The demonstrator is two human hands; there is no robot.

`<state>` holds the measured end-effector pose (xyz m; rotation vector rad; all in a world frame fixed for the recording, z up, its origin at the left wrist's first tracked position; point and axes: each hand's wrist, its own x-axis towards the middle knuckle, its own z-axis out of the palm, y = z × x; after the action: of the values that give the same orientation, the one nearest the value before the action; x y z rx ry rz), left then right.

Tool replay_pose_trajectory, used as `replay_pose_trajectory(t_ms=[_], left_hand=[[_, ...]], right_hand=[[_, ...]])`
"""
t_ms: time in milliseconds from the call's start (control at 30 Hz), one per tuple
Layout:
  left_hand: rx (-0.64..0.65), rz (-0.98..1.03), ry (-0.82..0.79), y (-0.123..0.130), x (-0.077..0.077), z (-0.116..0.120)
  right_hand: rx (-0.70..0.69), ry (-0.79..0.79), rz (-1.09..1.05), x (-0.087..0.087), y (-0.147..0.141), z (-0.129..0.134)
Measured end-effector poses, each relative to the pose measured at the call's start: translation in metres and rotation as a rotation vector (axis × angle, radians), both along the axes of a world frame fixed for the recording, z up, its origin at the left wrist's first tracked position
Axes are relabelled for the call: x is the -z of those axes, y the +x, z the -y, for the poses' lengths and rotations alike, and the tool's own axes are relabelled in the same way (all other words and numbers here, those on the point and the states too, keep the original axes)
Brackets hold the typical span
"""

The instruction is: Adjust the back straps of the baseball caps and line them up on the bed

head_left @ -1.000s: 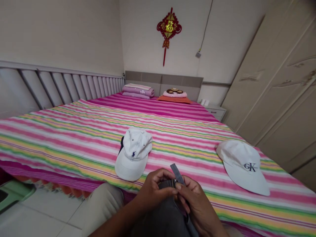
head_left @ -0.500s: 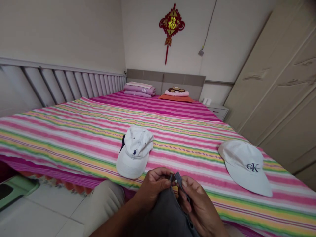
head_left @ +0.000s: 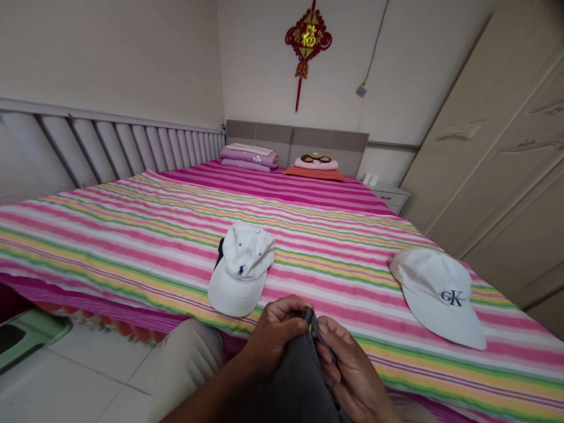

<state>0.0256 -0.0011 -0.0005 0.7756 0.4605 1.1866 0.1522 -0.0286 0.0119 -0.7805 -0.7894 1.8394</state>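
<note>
A dark grey cap (head_left: 295,376) rests low in front of me, between my forearms, its strap ends up at my fingers. My left hand (head_left: 275,332) pinches one side of it by a small dark buckle. On the other side, my right hand (head_left: 348,364) grips the strap, its fingertips close to the buckle. Whether the strap is through the buckle cannot be made out. Beyond my left hand lies a white cap (head_left: 245,267) with a small dark emblem, with something dark behind it. Off to the right sits another white cap (head_left: 440,294) with dark lettering.
The striped bed (head_left: 154,235) spreads ahead, with folded purple bedding (head_left: 249,157) and an orange and pink pile (head_left: 315,167) near the headboard. A railing (head_left: 145,144) runs along the left. A green stool (head_left: 33,335) stands at lower left, a wardrobe (head_left: 493,147) at right.
My right hand has shifted slightly left, bringing the strap end against the buckle at my left fingertips. The gap between the two ends has narrowed.
</note>
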Motion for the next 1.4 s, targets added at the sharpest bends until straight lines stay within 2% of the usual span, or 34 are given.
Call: replay_pose_trajectory(t_ms=[133,333,433,533,667,833,967,1167,1333,1400], left_hand=[[-0.044,-0.080,0.088,-0.002,-0.001,0.000],[-0.122,-0.370,0.309,-0.009,-0.007,-0.002],[-0.146,-0.416,0.339,-0.012,-0.006,-0.003],[-0.107,-0.461,0.348,-0.014,-0.005,-0.003],[-0.046,-0.533,0.330,-0.018,-0.006,-0.002],[0.062,-0.351,0.187,-0.019,-0.008,0.000],[0.016,-0.290,0.095,-0.016,-0.008,0.000],[0.068,-0.418,0.119,-0.018,-0.012,-0.001],[-0.038,-0.571,0.069,-0.015,-0.010,-0.003],[-0.045,-0.562,0.015,-0.014,-0.007,-0.004]], right_hand=[[-0.015,0.029,0.063,0.002,0.001,-0.001],[0.048,0.130,0.178,-0.001,0.003,-0.003],[0.085,0.139,0.129,-0.005,0.003,-0.003],[0.109,0.183,0.119,-0.005,0.002,-0.003],[0.127,0.265,0.232,0.000,0.006,-0.004],[0.125,0.295,0.268,0.005,0.008,-0.004],[0.137,0.313,0.331,0.004,0.007,-0.004],[0.174,0.342,0.431,-0.001,0.004,-0.002],[0.144,0.385,0.522,0.000,0.002,0.000],[0.145,0.439,0.611,0.002,0.002,-0.001]])
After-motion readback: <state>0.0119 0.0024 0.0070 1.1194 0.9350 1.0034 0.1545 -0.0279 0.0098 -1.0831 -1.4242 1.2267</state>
